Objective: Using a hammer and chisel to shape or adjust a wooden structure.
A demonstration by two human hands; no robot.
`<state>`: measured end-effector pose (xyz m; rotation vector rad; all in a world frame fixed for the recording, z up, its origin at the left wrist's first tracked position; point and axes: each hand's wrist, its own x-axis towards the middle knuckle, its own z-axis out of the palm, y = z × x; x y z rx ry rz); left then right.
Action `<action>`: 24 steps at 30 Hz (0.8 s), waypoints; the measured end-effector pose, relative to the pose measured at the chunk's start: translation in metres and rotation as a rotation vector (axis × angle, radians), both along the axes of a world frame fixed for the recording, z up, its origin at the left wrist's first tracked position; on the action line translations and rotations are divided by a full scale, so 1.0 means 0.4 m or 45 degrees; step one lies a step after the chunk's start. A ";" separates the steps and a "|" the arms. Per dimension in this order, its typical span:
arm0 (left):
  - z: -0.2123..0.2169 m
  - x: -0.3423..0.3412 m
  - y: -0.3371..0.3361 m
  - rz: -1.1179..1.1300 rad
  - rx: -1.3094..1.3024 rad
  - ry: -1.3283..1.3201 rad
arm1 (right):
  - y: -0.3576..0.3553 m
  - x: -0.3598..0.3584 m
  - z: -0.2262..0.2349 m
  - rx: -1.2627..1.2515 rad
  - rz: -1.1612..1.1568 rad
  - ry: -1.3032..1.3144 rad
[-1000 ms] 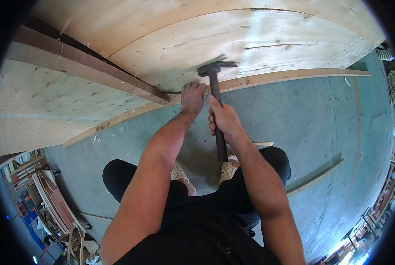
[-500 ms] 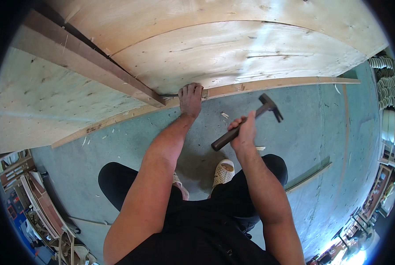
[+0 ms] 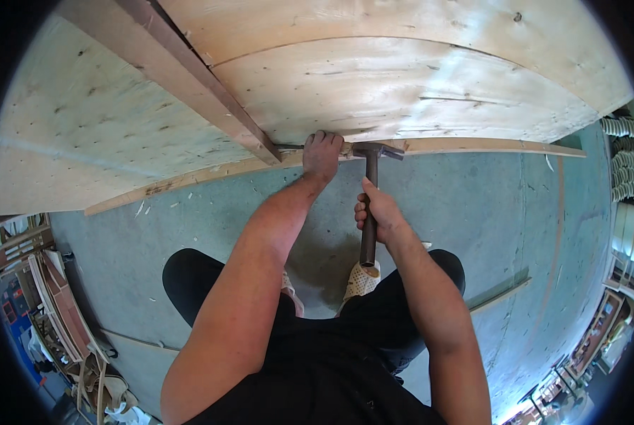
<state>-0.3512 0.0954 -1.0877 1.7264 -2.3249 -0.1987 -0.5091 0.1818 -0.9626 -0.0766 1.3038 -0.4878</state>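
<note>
My left hand [image 3: 322,157] is closed around a chisel [image 3: 290,146], held low along the plywood panel. The chisel's dark metal blade points left at the lower end of the slanting wooden beam [image 3: 210,95]; most of its handle is hidden in my fist. My right hand [image 3: 382,211] grips a claw hammer [image 3: 371,234] by its dark handle. The hammer's head is right beside my left fist, at the butt of the chisel; whether they touch is hard to tell. Under both runs a long wooden batten [image 3: 473,145] along the panel's bottom edge.
Large plywood panels [image 3: 373,78] rise in front of me. Wood chips [image 3: 141,207] lie on the grey-green floor [image 3: 260,205]. A loose wooden strip [image 3: 501,295] is on the floor at the right. Stacked wooden parts [image 3: 62,304] stand at the left, curved stacked pieces [image 3: 623,156] at the far right.
My right hand has swung the hammer leftward and up, bringing its head from over the floor to the end of the chisel. My left hand keeps its hold; the whole view has shifted slightly.
</note>
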 end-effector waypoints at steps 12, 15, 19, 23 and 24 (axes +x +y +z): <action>0.049 0.072 -0.007 -0.137 0.368 0.405 | -0.024 0.003 -0.018 -0.089 -0.097 0.253; 0.032 0.038 -0.005 -0.115 0.370 0.396 | 0.091 -0.050 -0.193 -0.093 -0.115 0.747; 0.026 0.068 0.001 -0.099 0.294 0.437 | 0.142 -0.169 -0.303 0.113 0.203 1.025; 0.016 0.073 0.015 -0.078 0.354 0.442 | 0.098 -0.170 -0.358 -0.114 0.557 1.668; 0.024 0.076 0.019 -0.082 0.375 0.428 | 0.069 -0.138 -0.346 -0.450 0.500 1.706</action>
